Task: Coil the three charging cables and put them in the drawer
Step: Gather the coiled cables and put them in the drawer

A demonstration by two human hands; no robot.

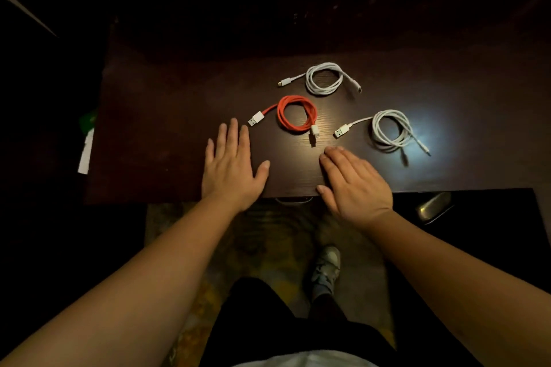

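Here both hands, left hand [231,168] and right hand [354,185], lie flat, empty, near three coiled cables [296,116].

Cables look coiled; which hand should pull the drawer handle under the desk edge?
Right hand, probably: its thumb lies beside the metal drawer handle. The left hand is flat, farther off.
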